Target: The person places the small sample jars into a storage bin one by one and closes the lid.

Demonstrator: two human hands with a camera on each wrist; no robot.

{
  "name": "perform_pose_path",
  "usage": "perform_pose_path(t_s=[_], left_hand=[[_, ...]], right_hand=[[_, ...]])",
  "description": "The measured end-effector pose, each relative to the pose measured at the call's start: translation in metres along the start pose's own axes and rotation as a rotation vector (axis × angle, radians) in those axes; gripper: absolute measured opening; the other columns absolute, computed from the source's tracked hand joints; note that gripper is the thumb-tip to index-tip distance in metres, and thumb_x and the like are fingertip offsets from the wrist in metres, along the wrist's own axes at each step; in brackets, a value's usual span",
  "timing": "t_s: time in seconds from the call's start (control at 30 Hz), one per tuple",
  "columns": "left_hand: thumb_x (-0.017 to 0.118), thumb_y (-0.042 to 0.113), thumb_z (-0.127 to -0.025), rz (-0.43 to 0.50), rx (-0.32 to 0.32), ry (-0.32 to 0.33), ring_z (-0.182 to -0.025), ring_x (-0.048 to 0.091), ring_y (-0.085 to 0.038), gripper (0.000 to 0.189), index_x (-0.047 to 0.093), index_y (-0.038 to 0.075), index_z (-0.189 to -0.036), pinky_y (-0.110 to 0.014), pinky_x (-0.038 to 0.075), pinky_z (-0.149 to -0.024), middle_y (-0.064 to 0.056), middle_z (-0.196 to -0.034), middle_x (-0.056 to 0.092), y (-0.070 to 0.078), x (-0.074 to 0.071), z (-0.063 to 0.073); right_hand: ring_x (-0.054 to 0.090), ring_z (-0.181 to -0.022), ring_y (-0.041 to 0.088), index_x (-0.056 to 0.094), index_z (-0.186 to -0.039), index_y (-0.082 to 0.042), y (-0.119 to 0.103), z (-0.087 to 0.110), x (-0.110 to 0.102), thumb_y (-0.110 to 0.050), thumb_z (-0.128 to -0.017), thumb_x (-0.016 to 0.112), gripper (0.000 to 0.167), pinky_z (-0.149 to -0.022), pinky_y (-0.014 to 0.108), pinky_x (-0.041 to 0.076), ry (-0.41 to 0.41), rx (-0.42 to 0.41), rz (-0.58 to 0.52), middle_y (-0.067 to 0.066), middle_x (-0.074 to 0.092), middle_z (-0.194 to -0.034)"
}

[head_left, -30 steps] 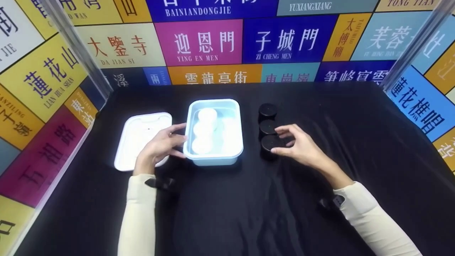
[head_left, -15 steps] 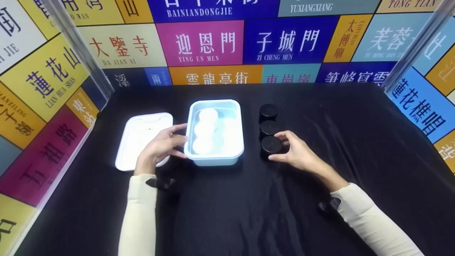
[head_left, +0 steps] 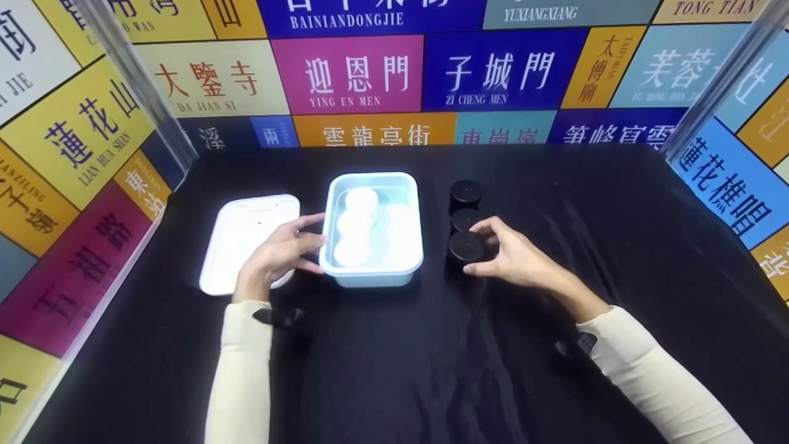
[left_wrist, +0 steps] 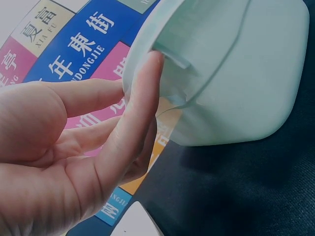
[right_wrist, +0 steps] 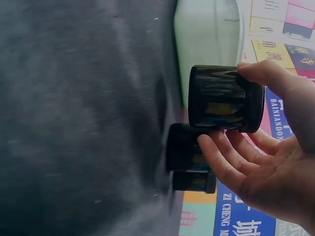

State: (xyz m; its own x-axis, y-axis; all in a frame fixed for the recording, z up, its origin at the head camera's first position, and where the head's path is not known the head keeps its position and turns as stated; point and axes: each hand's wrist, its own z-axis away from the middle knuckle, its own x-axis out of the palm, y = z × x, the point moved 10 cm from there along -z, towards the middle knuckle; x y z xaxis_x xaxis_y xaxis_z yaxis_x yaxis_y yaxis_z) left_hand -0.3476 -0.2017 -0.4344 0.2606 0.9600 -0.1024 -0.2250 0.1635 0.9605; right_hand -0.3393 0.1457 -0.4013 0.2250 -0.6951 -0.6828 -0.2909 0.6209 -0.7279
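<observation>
My right hand [head_left: 515, 253] grips a glossy black jar [head_left: 466, 248] by its sides, between thumb and fingertips. In the right wrist view this jar [right_wrist: 221, 98] stands off the cloth, a little higher than two other black jars [right_wrist: 189, 147] behind it. My left hand [head_left: 283, 250] touches the left side of a pale green-blue plastic box [head_left: 370, 280] with fairly straight fingers. The left wrist view has the fingers [left_wrist: 140, 93] at the box's rim. Inside the box lie white round things [head_left: 354, 225], overexposed, in a row on the left, with more white on the right.
A white lid [head_left: 240, 246] lies flat on the black cloth [head_left: 394, 370], left of the box and partly under my left hand. Behind the table rises a wall of coloured name panels [head_left: 345, 74]. Clear upright posts [head_left: 715, 80] stand at both back corners.
My right hand has closed on the nearest black jar and raised it slightly off the cloth. The left hand and box have kept their places.
</observation>
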Motion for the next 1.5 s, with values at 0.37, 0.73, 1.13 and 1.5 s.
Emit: perform_pose_path(t_s=[0.37, 0.73, 1.13, 1.5], left_hand=[[0.058, 0.007, -0.099, 0.005, -0.004, -0.010, -0.093, 0.070, -0.020, 0.065, 0.029, 0.007, -0.157, -0.037, 0.066, -0.067, -0.020, -0.120, 0.061, -0.001, 0.000, -0.001], [0.058, 0.007, -0.099, 0.010, -0.006, -0.011, -0.093, 0.071, -0.021, 0.065, 0.029, 0.008, -0.157, -0.038, 0.066, -0.067, -0.022, -0.122, 0.061, -0.001, -0.001, -0.001], [0.058, 0.007, -0.098, 0.013, -0.001, -0.012, -0.094, 0.071, -0.022, 0.065, 0.029, 0.008, -0.157, -0.039, 0.066, -0.069, -0.023, -0.122, 0.061, -0.001, 0.002, -0.002], [0.057, 0.007, -0.099, 0.022, -0.001, -0.012, -0.092, 0.071, -0.021, 0.064, 0.029, 0.008, -0.156, -0.038, 0.066, -0.068, -0.021, -0.118, 0.063, -0.002, 0.001, -0.001]], right_hand=[[0.061, -0.114, 0.029, 0.051, -0.136, -0.006, -0.042, -0.012, -0.007, -0.018, -0.077, 0.086, 0.070, -0.089, 0.030, 0.052, -0.063, -0.078, -0.029, 0.014, 0.062, -0.128], [0.062, -0.113, 0.028, 0.053, -0.140, -0.011, -0.086, -0.037, -0.002, -0.022, -0.078, 0.085, 0.071, -0.101, 0.041, 0.050, -0.147, -0.184, 0.005, 0.013, 0.062, -0.131], [0.062, -0.119, 0.029, 0.054, -0.138, -0.012, -0.108, -0.067, 0.017, -0.016, -0.077, 0.084, 0.068, -0.110, 0.043, 0.047, -0.300, -0.185, 0.026, 0.015, 0.064, -0.131], [0.057, -0.123, 0.033, 0.055, -0.137, -0.008, -0.123, -0.088, 0.042, -0.013, -0.074, 0.084, 0.070, -0.110, 0.046, 0.047, -0.402, -0.239, 0.161, 0.019, 0.059, -0.137]])
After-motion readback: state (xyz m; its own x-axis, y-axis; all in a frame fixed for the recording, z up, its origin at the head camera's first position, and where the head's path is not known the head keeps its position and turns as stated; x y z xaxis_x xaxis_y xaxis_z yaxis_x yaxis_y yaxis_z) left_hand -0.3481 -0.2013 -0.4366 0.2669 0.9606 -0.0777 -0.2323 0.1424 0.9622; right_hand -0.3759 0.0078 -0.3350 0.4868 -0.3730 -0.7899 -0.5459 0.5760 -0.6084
